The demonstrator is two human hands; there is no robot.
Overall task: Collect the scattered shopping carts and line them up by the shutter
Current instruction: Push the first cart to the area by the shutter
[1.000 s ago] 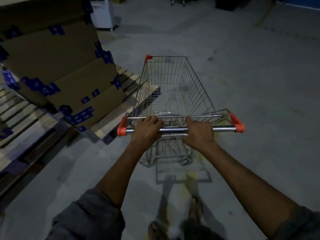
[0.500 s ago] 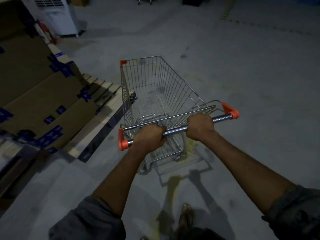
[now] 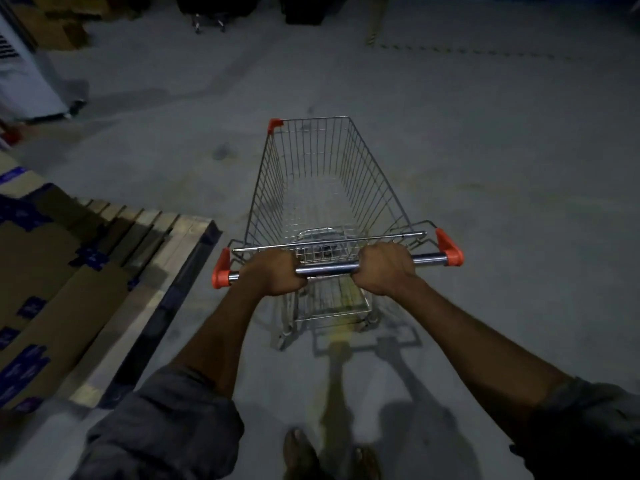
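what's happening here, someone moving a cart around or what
A person stands behind an empty wire shopping cart on a concrete floor. The left hand and right hand each grip its push bar. The cart points ahead into open floor, with a wooden pallet stacked with flattened cardboard close on the left. No shutter or other carts can be made out in this dim view.

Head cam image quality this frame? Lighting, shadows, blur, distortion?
Head view: dim, bluish low light; shopping cart and its handle are legible, with a highlight on the bar between left hand and right hand; shadows fall toward the camera; feet blurred; wide-angle bends the edges; far background nearly black.
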